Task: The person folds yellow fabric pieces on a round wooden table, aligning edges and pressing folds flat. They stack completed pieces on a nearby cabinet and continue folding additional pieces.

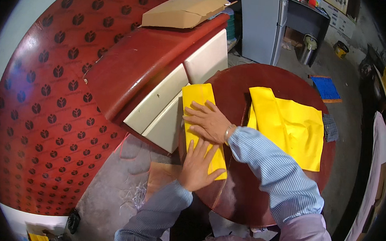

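Folding of yellow cloth on a round red-brown table (241,200), seen from above. A narrow folded strip of yellow cloth (199,100) lies along the left edge of the table, just beside the cream cushions of a red sofa (161,64). It appears already folded to a long band, and both hands are flat upon it, so the pressing or smoothing of this piece seems to be the step in hand. To the right of the strip, near the middle and far side of the table, a larger yellow cloth (295,127) lies only loosely doubled, creased and partly spread; judged from this, it remains to be folded.

Left hand (199,163): fingers stretched out and spread, palm down on the near end of the strip; nothing is clasped. Right hand (208,120): likewise flat and unclenched, fingers pointing left across the middle of the strip, wrist crossing over from the right. Neither hand grasps the cloth; both merely bear down on it.
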A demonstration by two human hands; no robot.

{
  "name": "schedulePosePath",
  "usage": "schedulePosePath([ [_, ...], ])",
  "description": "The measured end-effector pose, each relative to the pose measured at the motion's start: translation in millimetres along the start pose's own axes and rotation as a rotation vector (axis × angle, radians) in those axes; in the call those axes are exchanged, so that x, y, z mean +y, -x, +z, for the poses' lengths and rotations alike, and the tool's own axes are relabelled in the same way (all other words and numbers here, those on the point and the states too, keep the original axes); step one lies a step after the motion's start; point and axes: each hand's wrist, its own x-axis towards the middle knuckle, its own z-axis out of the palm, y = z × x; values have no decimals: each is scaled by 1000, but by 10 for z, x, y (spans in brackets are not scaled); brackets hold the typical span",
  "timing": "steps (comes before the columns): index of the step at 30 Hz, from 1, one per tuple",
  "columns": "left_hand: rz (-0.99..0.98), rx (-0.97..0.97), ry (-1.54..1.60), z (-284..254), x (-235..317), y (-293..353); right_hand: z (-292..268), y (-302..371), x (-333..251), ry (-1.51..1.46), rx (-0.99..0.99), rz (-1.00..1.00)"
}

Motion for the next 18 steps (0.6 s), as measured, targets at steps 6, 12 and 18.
schedulePosePath([
  [6, -44, -42, 29, -8, 47, -31, 226, -487, 661, 64, -49, 17],
  [12, -3, -16, 91, 68, -15, 1, 546, -527, 916, -73, 7, 43],
  [18, -2, 4, 89, 23, 5, -17, 335, -583, 853, -20, -119, 92],
])
